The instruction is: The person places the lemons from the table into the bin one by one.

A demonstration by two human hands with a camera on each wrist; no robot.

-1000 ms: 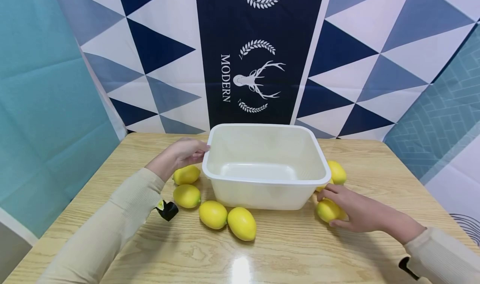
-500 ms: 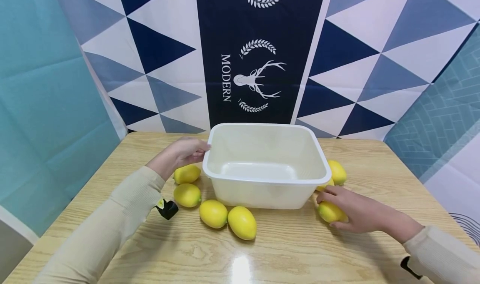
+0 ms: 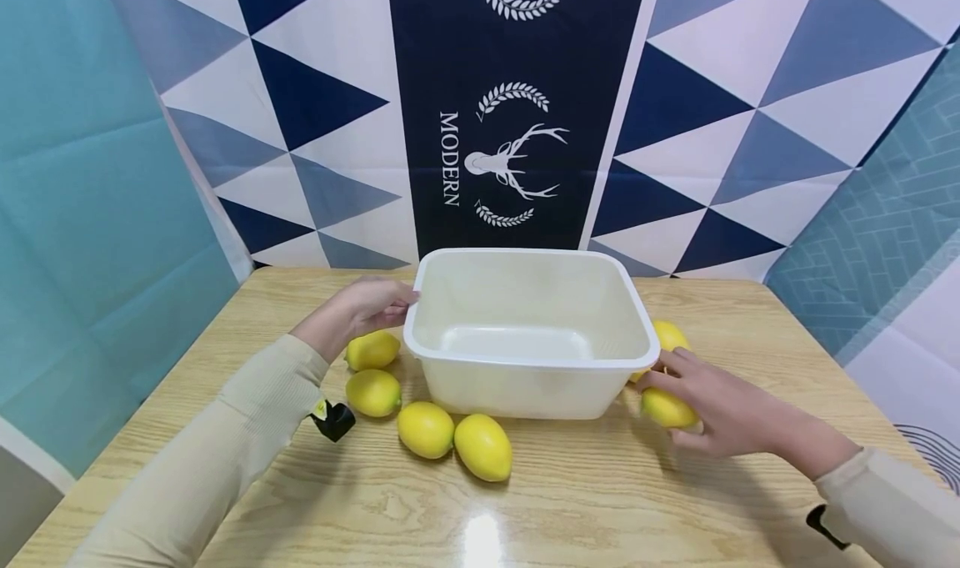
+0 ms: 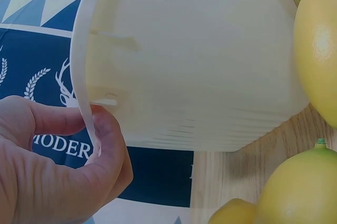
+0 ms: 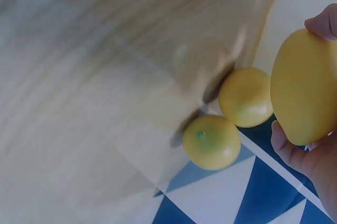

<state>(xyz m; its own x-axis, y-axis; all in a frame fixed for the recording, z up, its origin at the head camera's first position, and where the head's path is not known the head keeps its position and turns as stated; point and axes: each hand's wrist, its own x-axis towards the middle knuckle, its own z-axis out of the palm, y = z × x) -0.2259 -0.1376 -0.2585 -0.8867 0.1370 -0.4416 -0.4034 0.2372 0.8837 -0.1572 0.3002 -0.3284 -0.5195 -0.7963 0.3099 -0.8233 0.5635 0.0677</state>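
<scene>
A white rectangular plastic tub (image 3: 517, 389) stands on the wooden table, with nothing inside it. My left hand (image 3: 369, 304) pinches the rim at its left end; in the left wrist view the thumb and fingers (image 4: 113, 150) clasp the tub's edge. To the right of the tub, my right hand (image 3: 720, 405) grips a lemon (image 3: 667, 408), raised off the table. The right wrist view shows that lemon (image 5: 303, 87) between thumb and fingers. Behind this hand lie two more lemons, one (image 3: 670, 336) partly covered by the hand and the other mostly hidden by tub and fingers.
Several lemons lie around the tub's left and front: one (image 3: 372, 350) under the left hand, another (image 3: 373, 393) below it, and a pair (image 3: 426, 429) near the front. A patterned cloth (image 3: 330, 118) hangs behind the wooden table (image 3: 570, 501).
My right hand has lifted the lemon off the table and shifted slightly right and up. The left hand and the tub have stayed in place.
</scene>
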